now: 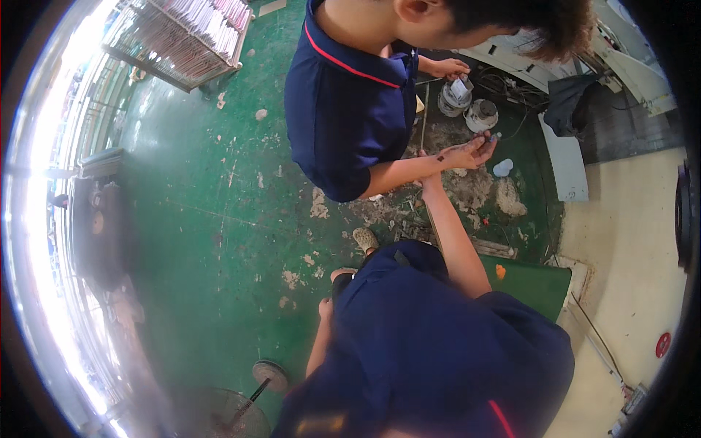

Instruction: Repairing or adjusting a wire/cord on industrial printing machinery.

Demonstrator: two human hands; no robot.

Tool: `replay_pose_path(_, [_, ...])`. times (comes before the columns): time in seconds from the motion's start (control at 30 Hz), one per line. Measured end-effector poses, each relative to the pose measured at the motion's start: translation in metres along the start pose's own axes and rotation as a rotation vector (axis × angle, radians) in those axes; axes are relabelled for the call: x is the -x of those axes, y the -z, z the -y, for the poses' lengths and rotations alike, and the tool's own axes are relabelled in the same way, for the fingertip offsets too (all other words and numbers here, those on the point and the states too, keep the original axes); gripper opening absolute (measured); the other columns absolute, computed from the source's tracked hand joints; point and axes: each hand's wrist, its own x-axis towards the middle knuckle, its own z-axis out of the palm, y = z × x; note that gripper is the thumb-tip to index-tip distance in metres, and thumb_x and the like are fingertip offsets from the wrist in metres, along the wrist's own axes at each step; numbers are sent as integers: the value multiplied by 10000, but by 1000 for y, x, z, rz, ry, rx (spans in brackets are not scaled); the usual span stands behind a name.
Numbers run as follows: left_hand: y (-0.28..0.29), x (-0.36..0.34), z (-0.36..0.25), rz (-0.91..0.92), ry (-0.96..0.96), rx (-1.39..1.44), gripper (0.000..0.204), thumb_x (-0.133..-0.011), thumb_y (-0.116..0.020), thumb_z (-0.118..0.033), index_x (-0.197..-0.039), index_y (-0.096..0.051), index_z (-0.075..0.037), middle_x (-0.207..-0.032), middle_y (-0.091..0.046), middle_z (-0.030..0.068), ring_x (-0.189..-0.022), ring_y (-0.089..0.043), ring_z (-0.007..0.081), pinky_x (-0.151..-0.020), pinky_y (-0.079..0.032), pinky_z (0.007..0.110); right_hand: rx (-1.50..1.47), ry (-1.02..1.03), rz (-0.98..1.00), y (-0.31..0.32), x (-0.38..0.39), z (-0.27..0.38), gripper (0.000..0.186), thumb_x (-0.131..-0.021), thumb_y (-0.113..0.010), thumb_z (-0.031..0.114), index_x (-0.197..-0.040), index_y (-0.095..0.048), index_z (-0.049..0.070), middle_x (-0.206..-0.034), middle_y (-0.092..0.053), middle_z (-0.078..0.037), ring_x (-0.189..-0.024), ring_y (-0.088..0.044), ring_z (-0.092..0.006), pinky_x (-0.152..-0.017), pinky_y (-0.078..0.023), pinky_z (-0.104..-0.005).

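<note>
My left hand [326, 309] is low at the left beside my body, near my leg, its fingers mostly hidden. My right arm reaches up to a co-worker's forearm [394, 173]; my right hand [428, 177] is partly behind it, fingers hidden. The co-worker's nearer hand [471, 155] holds a small object too small to name. Their farther hand [447, 67] holds a pale packet [460, 87] above a white container [453, 104]. Another container [480, 117] stands beside it, and a translucent cup [502, 168] lies on the stained floor close by.
A green-topped step or platform [540, 281] is beside me at the right, against cream machinery [613, 219]. Cables and a dark cloth [566, 102] are at the upper right. A loaded rack [182, 40] stands upper left; a fan [237, 405] is at the lower left.
</note>
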Motion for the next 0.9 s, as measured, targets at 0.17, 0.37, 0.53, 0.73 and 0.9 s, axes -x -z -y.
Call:
replay_pose_path(0.17, [-7, -16, -8, 69, -49, -15, 413, -935, -636, -330, -1169, -727, -1, -1082, -751, 229, -1053, -718, 387, -932, -534, 448, -181, 107, -42, 51, -8, -22, 216, -1036, -622, 394, -960, -619, 192, -731, -615, 37, -604, -577, -99, -465, -369, -285])
replay_pose_path(0.37, [3, -13, -2, 91, -53, 45, 405, -940, -647, -297, -1165, -721, 32, -1087, -757, 223, -1053, -726, 358, -936, -533, 434, -86, 81, -184, 77, 26, -23, 302, -1064, -553, 442, -1049, -637, 152, -764, -602, 20, -584, -573, -138, -484, -388, -283])
replay_pose_path(0.53, [4, -26, -14, 62, 49, 58, 435, -925, -667, -323, -1174, -724, 30, -1103, -753, 231, -1078, -724, 355, -958, -532, 429, -206, -290, -289, 124, 19, -58, 382, -1073, -504, 447, -923, -626, 118, -526, -373, 35, -356, -336, -144, -371, -220, -314])
replay_pose_path(0.73, [6, -9, -43, -5, 38, -12, 414, -911, -643, -315, -1173, -729, -7, -1089, -754, 229, -1068, -727, 355, -948, -548, 437, 1942, 524, 338, 234, 22, -102, 323, -943, -633, 300, -1018, -667, -13, -681, -621, -150, -610, -624, -268, -608, -488, -481])
replay_pose_path(0.9, [0, 7, -50, -56, 176, 164, 397, -862, -632, -331, -1142, -745, -72, -1157, -735, 228, -1144, -685, 402, -997, -529, 464, 1481, -501, 297, 223, 28, -89, 441, -977, -526, 327, -789, -743, -8, -768, -759, -135, -573, -627, -263, -557, -481, -429])
